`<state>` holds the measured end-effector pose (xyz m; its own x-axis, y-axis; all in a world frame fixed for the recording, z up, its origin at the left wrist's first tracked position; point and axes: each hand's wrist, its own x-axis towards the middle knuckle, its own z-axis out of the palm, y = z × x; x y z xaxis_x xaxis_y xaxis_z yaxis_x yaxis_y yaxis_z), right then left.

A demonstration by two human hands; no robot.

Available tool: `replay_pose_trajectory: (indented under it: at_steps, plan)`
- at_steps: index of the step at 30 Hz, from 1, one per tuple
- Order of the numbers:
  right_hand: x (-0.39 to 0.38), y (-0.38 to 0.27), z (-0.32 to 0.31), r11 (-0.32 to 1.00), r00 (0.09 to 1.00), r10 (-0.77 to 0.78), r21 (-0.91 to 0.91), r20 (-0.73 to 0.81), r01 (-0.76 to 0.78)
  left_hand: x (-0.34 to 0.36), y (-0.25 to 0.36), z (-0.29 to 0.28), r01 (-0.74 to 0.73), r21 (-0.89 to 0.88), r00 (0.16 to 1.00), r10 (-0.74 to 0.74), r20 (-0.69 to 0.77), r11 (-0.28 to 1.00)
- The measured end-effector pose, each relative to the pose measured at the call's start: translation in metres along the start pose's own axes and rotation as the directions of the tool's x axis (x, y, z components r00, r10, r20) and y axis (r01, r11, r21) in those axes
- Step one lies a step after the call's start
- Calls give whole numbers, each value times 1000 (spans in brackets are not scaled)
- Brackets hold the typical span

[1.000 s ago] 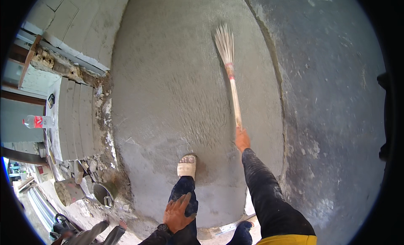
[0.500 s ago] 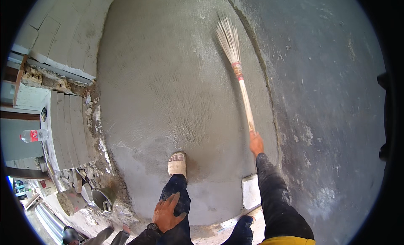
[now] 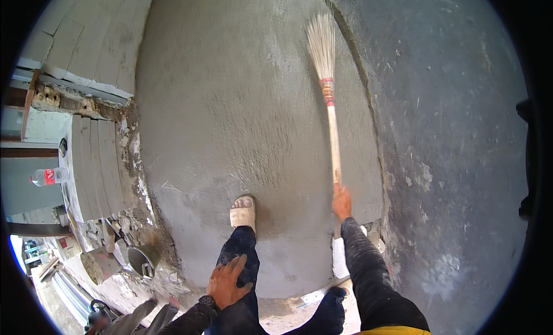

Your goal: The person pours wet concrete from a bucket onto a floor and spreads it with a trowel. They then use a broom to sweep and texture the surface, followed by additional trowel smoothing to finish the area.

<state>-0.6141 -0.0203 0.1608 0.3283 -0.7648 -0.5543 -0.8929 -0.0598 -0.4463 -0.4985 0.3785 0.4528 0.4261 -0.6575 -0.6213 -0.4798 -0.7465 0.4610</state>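
Near the cement slab's (image 3: 190,122) right edge, broom (image 3: 328,96) held lengthwise, bristles (image 3: 322,44) toward far end; bristle contact, cannot tell. Hands apart: right hand (image 3: 341,202) clamped round the wooden handle's (image 3: 334,142) near end, left hand (image 3: 227,285) resting on left leg (image 3: 235,248), fingers (image 3: 232,266) spread. Sandalled left foot (image 3: 242,216) on slab, toward near edge. Bucket (image 3: 139,259) outside left edge, bottle (image 3: 48,176) farther out.

Red-labelled bottle (image 3: 49,176) stands on block wall (image 3: 98,168), dark item (image 3: 63,146) nearer its far edge, bucket (image 3: 151,255) past near edge.
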Motion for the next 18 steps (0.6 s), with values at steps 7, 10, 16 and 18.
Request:
replay_pose_trajectory:
  at_steps: [7, 10, 16, 18]
  plan:
    - [-73, -10, 58, 998, 993, -58, 45, 100, 54, -9, -5, 4, -10, 31, 999, 11, -32, 999]
    - [-87, -32, 69, 991, 995, -69, 121, 74, 59, -13, -8, 10, 16, 13, 1000, -16, -4, 1000]
    - [-83, -35, 78, 996, 989, -84, 49, 119, 79, -18, -7, 13, 10, 45, 999, -8, -54, 999]
    - [-93, -6, 78, 997, 993, -64, 59, 94, 59, -18, -6, 15, 10, 46, 999, -7, -52, 999]
